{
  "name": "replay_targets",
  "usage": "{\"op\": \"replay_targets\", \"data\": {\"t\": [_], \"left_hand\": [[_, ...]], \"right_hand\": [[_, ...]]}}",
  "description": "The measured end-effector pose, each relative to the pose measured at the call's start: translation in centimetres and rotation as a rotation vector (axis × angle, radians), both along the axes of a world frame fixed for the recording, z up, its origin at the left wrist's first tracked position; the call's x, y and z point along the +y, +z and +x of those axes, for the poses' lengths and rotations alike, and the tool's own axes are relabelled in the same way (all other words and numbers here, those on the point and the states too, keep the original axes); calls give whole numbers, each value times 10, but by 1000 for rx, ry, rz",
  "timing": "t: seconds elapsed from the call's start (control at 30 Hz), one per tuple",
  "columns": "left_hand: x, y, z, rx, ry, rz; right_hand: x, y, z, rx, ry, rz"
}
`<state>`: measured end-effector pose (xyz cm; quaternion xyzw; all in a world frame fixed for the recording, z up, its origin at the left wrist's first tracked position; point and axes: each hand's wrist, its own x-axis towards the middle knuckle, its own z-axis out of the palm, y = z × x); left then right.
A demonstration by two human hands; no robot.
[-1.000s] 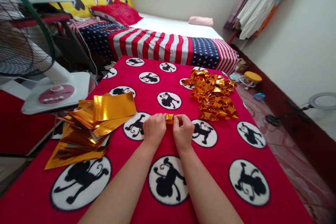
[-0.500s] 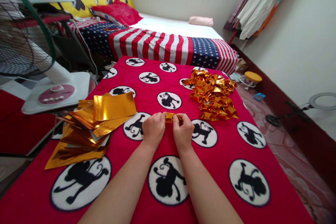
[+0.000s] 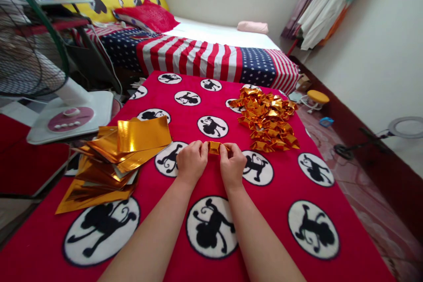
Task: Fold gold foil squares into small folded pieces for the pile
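Between my two hands is a small folded piece of gold foil paper (image 3: 214,147), its middle showing and its ends covered by my fingers. My left hand (image 3: 192,158) is closed on the left end, and my right hand (image 3: 231,163) pinches the right end. Both hands are low over the red cloth (image 3: 264,224) printed with black monkeys in white circles. To their left lies a loose stack of flat gold foil sheets (image 3: 143,134). A heap of folded gold foil pieces (image 3: 269,119) sits to the right, beyond my right hand.
A fan's white base (image 3: 99,108) stands at the left edge of the cloth. Behind the cloth is a bed with a striped and starred cover (image 3: 198,55). On the floor at right are a yellow stool (image 3: 317,96) and a ring light on a stand (image 3: 408,127).
My hands have moved slightly apart, and more of the folded foil's middle shows between them. The stack and the heap have stayed in place.
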<state>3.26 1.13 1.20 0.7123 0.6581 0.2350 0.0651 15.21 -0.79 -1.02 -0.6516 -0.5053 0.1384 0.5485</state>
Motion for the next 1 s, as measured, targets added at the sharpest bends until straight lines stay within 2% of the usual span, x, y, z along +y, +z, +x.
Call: {"op": "replay_targets", "data": {"t": [0.3,0.53,0.73,0.87,1.0], "left_hand": [[3,-2,-3,-64,25,11],[6,-7,-6,-274,-159,53],[8,-7,-6,-285,-187,13],[10,-9,-6,-288,-167,21],[11,-11,-6,-300,-163,35]], "right_hand": [[-2,2,4,13,-26,46],[-1,7,16,-76,-55,87],[10,17,44,-224,-148,105],[27,28,69,-357,-249,26],[41,39,84,-498,-362,-152]]}}
